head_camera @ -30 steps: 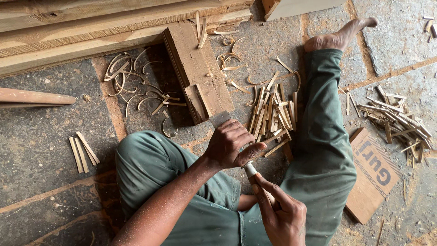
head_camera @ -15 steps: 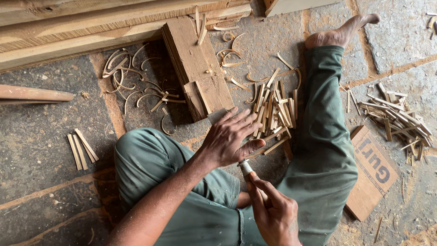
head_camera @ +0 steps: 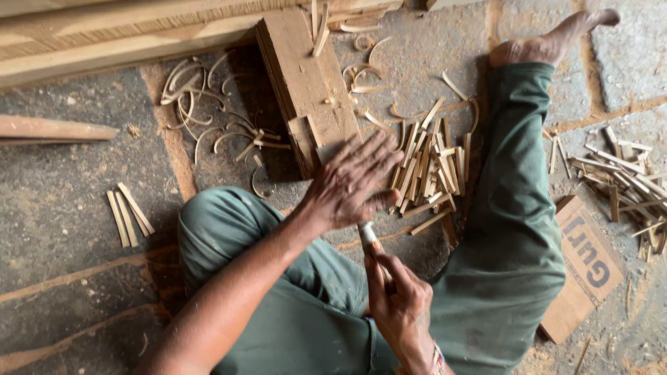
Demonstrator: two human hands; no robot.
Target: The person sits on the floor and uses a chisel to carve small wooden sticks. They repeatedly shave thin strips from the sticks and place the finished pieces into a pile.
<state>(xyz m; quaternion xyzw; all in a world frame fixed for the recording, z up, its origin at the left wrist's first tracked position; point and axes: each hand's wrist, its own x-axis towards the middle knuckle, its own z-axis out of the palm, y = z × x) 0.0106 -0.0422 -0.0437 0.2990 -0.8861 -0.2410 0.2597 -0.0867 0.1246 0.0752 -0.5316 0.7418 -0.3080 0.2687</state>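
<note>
Sitting on a grey stone floor [head_camera: 62, 201], a person in green trousers is being seen from above, one leg stretched toward one o'clock. A short pale-tipped wooden handle [head_camera: 366, 235], apparently that of a cutting tool, is being gripped by the right hand [head_camera: 399, 302], fingers curled closed round it; it lies just below the frame's centre, at six o'clock from the left hand [head_camera: 351, 184]. That hand is being held flat with fingers spread wide, nothing grasped, pressed over the near end of a worn rectangular wooden block [head_camera: 302, 83], seemingly to steady whatever is being worked there. The block is being braced against long pale timber planks [head_camera: 125, 35] at twelve o'clock, likely so that it cannot slide. Short split bamboo sticks [head_camera: 431, 170] are being piled at three o'clock from the left hand, within easy reach, and curled pale shavings [head_camera: 208, 111] are lying at ten o'clock. The blade and any workpiece are being hidden beneath the left palm, so neither can be made out; a brown cardboard piece [head_camera: 583, 271] at four o'clock is being partly covered by the knee.
</note>
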